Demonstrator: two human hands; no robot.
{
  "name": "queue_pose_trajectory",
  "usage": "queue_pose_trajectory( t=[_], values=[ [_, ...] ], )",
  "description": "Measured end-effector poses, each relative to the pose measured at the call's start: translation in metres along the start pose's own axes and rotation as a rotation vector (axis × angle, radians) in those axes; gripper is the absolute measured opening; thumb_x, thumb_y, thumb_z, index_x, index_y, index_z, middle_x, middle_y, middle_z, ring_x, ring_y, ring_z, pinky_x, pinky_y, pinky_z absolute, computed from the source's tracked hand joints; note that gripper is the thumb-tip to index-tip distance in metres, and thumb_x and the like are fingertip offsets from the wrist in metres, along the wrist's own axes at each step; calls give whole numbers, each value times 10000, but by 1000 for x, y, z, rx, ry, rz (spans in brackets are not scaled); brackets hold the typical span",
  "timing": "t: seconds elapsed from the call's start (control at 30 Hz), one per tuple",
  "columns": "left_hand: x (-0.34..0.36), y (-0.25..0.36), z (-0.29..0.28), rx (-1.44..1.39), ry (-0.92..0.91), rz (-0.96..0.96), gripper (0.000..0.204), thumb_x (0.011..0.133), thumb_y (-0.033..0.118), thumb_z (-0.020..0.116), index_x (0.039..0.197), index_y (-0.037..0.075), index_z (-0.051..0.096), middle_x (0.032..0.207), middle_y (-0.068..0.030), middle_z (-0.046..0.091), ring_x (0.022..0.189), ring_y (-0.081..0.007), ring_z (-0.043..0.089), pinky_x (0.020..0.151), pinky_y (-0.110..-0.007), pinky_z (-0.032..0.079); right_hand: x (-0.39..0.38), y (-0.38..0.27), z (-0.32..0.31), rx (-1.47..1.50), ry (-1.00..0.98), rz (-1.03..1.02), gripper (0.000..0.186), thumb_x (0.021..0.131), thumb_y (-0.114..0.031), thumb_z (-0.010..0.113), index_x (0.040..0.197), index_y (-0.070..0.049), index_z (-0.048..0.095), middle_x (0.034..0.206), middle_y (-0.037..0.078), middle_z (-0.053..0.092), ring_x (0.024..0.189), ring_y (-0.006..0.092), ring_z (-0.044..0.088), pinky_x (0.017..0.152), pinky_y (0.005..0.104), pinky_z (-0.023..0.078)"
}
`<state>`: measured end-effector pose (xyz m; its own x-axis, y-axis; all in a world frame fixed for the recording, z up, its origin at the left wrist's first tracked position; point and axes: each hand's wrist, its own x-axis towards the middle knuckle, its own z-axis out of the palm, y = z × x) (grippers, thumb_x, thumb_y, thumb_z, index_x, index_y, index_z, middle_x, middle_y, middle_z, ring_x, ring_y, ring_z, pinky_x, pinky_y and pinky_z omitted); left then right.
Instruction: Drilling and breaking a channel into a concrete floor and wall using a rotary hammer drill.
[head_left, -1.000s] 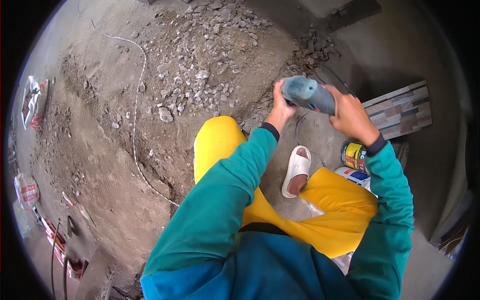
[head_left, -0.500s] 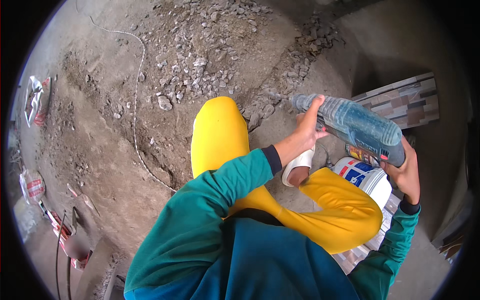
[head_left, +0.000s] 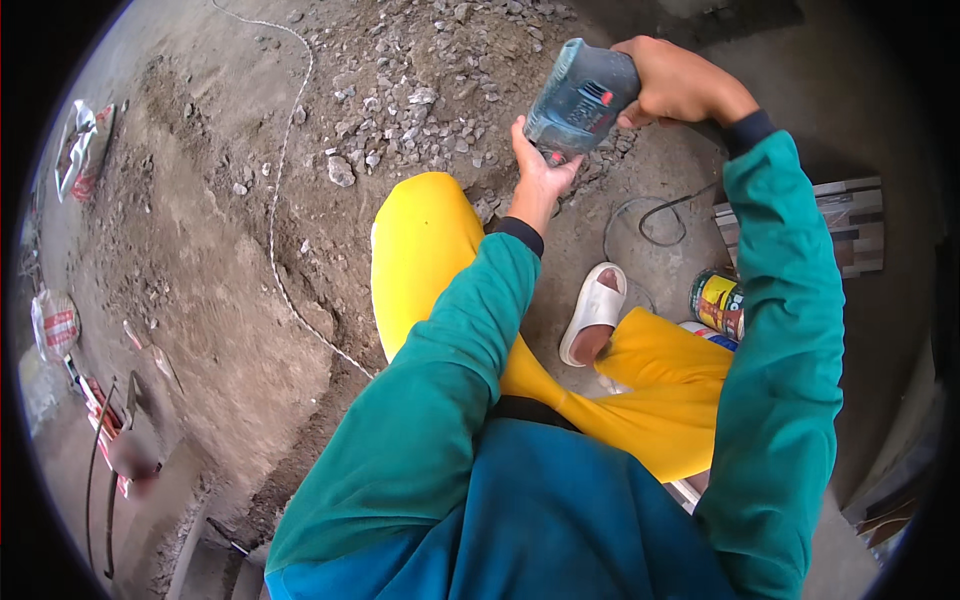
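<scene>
A dusty blue hammer drill is held out in front of me over the broken ground, its rear end toward me. My right hand is closed round its rear handle on the right side. My left hand grips the drill from below left, beside a small red part. The drill's body hides its front end and bit. Beyond it lie grey stone chips and loose soil.
A white twisted cord runs along the dirt at left. A dark cable loops right of the drill. My white sandal, a yellow-labelled can and stacked tiles are at right. Torn bags lie far left.
The drill has swung from the right up and to the left, and its rear now faces me. Both hands moved with it, keeping their hold. The cable loop and can have come into fuller view.
</scene>
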<state>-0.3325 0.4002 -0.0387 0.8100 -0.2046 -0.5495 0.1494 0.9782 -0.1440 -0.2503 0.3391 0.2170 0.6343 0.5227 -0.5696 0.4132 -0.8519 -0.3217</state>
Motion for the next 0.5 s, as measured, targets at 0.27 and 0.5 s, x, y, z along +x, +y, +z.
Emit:
queue_pose_trajectory(
  t=[0.27,0.5],
  values=[
    [13,0,-23,-24,145,-8,547,861,535,397,1187,139,584,1259,-98,559,1156,-297,524,1000,-508,419,9,20,36,135,-55,17,374,654,18,682,1005,11,555,664,95,616,498,148,582,433,318,463],
    [-10,-79,-90,135,237,45,551,849,539,441,1073,60,597,1072,-113,655,994,-293,629,917,-454,494,-149,48,150,221,326,161,642,674,-38,619,1301,-41,480,963,295,629,936,477,589,837,459,489]
  ],
)
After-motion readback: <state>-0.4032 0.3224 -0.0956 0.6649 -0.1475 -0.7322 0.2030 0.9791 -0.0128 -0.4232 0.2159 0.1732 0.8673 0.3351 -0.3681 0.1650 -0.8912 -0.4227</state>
